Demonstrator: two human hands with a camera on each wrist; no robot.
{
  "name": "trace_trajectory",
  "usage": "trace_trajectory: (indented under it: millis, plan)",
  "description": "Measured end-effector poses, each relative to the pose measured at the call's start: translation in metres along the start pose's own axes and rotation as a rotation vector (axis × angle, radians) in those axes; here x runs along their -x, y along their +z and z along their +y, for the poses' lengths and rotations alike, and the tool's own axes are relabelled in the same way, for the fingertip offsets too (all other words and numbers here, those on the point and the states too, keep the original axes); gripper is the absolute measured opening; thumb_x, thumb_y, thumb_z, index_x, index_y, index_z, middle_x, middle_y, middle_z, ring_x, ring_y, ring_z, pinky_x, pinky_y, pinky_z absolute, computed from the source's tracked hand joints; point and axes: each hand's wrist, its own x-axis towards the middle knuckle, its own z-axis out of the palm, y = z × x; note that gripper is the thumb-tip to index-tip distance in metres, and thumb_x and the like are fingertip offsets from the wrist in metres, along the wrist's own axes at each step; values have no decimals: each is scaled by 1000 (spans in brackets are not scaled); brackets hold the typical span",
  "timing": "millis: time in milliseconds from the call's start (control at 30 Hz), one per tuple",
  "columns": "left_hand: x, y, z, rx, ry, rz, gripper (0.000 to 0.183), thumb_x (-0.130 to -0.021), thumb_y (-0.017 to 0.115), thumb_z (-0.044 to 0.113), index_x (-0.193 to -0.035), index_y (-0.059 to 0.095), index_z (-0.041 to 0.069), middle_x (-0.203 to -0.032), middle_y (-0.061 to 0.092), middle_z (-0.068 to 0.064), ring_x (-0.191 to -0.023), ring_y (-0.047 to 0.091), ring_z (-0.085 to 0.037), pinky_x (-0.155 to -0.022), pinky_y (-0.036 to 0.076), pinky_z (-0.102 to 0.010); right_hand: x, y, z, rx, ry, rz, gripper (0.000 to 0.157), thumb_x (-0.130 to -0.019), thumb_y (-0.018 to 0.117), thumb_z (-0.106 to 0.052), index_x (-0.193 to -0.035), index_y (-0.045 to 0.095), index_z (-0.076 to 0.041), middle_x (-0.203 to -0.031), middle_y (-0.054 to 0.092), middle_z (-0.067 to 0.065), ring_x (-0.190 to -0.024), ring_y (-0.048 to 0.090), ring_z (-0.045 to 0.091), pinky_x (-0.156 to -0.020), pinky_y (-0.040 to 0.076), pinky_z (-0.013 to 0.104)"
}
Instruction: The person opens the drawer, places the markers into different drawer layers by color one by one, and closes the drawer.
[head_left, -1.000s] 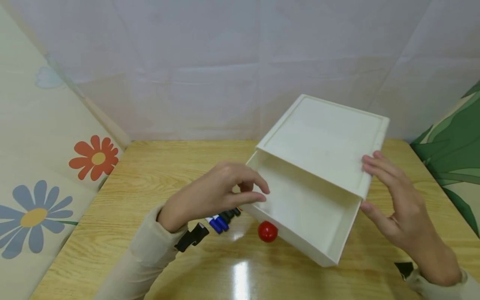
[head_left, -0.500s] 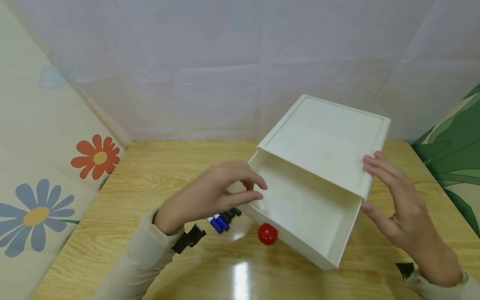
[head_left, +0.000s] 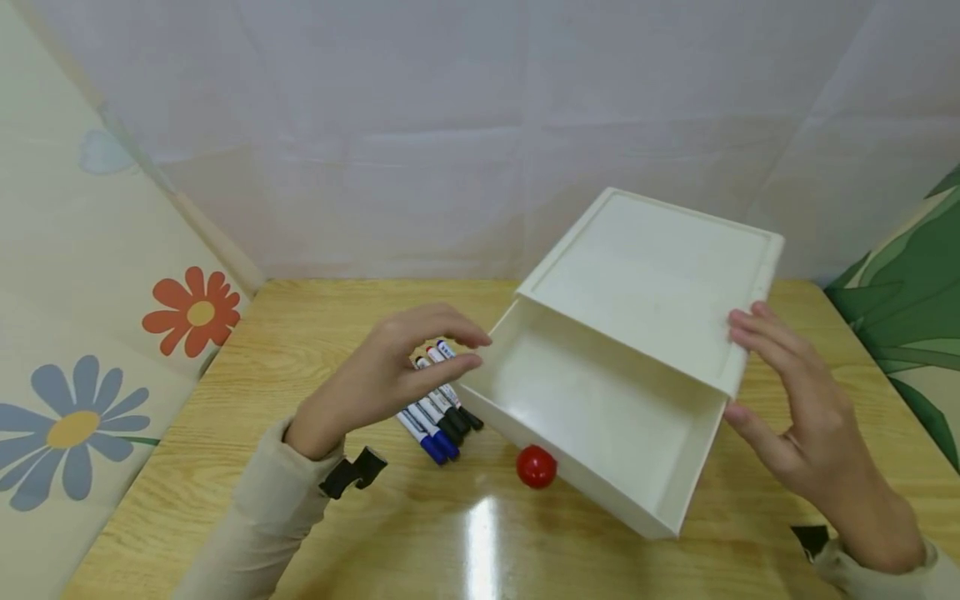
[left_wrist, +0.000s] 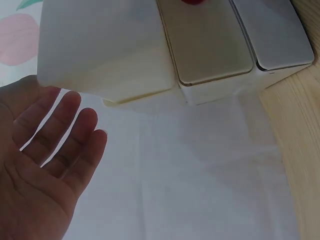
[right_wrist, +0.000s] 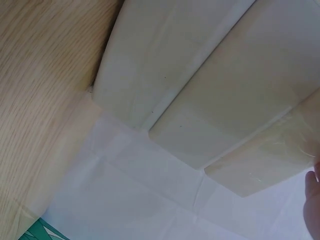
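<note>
A white drawer cabinet (head_left: 652,283) stands on the wooden table at an angle, its top drawer (head_left: 600,408) pulled out and its inner floor showing. My left hand (head_left: 386,375) is held just off the drawer's left front corner, fingers extended and nothing in its grasp. In the left wrist view its palm and spread fingers show beside the drawer front. My right hand (head_left: 806,417) rests its fingertips on the cabinet's right top edge, thumb lower against the side. Below the drawer's rim a red ball-shaped knob (head_left: 536,467) sticks out at the front.
Several whiteboard markers (head_left: 442,442) with blue and black caps lie side by side on the table (head_left: 337,533), partly behind my left hand. Two lower drawer fronts (left_wrist: 210,50) show in the left wrist view. A pale cloth backdrop (head_left: 390,150) hangs behind the table.
My left hand has drawn back to the left from over the drawer's edge, uncovering more of the markers. My right hand and the cabinet have hardly moved.
</note>
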Motion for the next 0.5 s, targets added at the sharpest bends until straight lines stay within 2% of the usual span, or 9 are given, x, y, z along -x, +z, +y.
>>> trace_trajectory:
  millis: [500]
  plan:
    - [24, -3, -27, -37, -90, 41, 21, -83, 65, 8, -104, 65, 10, -102, 67, 0, -94, 61, -12, -83, 52, -26, -1, 1, -3, -1, 7, -3, 64, -86, 60, -39, -110, 51, 20, -121, 53, 29, -124, 43, 40, -111, 32, 38]
